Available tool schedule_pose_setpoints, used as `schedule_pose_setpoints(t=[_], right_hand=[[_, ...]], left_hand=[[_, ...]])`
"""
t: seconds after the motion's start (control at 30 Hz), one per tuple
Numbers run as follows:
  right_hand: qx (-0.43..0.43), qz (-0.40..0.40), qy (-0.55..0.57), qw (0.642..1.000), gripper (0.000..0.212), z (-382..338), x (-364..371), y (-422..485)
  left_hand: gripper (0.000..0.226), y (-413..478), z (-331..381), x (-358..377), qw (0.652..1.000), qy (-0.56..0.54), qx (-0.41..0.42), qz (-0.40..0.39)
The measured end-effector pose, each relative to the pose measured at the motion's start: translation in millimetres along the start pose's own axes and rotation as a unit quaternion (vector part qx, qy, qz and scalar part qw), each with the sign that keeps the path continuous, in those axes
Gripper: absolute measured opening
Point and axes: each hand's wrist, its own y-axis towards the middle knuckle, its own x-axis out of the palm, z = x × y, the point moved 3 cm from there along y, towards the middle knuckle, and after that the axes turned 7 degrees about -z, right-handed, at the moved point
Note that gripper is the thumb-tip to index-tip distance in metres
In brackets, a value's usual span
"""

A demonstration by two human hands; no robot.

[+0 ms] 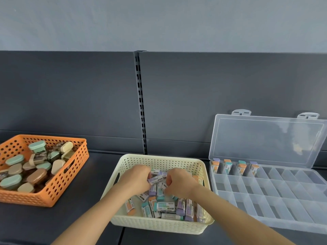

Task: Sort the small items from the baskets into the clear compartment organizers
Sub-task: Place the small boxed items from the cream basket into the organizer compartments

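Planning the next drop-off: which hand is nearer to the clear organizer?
Right. The right hand is in the cream basket on the side next to the clear organizer; the left hand is in the same basket, farther left.

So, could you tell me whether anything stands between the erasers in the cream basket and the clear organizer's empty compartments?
Nothing visible does. The clear organizer lies right beside the cream basket, its lid propped open at the back. The erasers only need lifting over the basket's right wall.

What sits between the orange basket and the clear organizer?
In the head view, the cream basket of erasers sits there, with the left hand and right hand inside it.
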Motion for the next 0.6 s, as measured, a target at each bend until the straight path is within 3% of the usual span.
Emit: schedule_pose_setpoints(t=[0.17, 0.23, 0.27, 0.4, 0.6], right_hand=[[0.017, 0.115, -0.043, 0.992, 0.022, 12.6, -24.3, 1.2], [0.040, 0.138, -0.098, 0.985, 0.013, 17.8, -30.7, 1.9], [0.046, 0.141, -0.117, 0.982, 0.007, 18.8, -31.9, 1.0], [0.049, 0.131, -0.202, 0.969, 0.028, 18.8, -26.4, -2.7], [0.040, 0.106, -0.157, 0.981, 0.025, 18.5, -16.0, 0.2]], left_hand=[[0.042, 5.8, 0.1, -3.4, 0.997, 0.012, 0.059, 0.053], [0.042, 7.4, 1.7, -2.2, 0.997, 0.021, 0.062, 0.041], [0.040, 7.8, 2.4, -2.2, 0.997, 0.026, 0.062, 0.037], [0.035, 10.2, 4.6, -1.2, 0.998, 0.013, 0.066, 0.014], [0.037, 9.1, 11.6, -1.0, 0.997, -0.030, 0.066, -0.007]])
